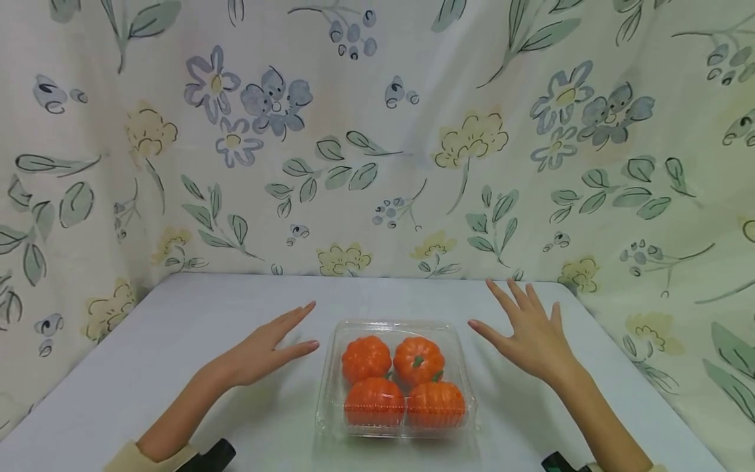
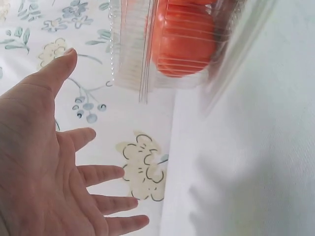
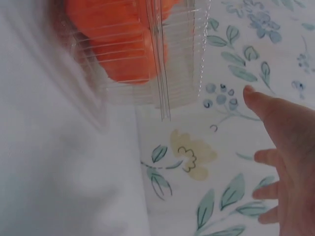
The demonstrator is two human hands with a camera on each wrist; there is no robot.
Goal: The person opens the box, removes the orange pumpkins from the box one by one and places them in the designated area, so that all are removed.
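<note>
A clear plastic clamshell box (image 1: pixel 399 429) stands on the white table in the head view, its lid down. Inside are several small orange pumpkins (image 1: pixel 419 360), two of them showing green stems. To the left of the box my left hand (image 1: pixel 259 351) hovers with fingers straight and thumb apart, touching nothing. On the other side my right hand (image 1: pixel 531 334) is held with fingers spread, also apart from the box. Both wrist views show a side of the box, with the left hand (image 2: pixel 64 162) and right hand (image 3: pixel 290 147) empty.
The white table (image 1: pixel 248 426) runs back to a hanging curtain (image 1: pixel 377 85) printed with flowers and leaves. More of that curtain drapes along the left and right sides. Black straps (image 1: pixel 209 455) with cameras sit at the wrists, by beige sleeves.
</note>
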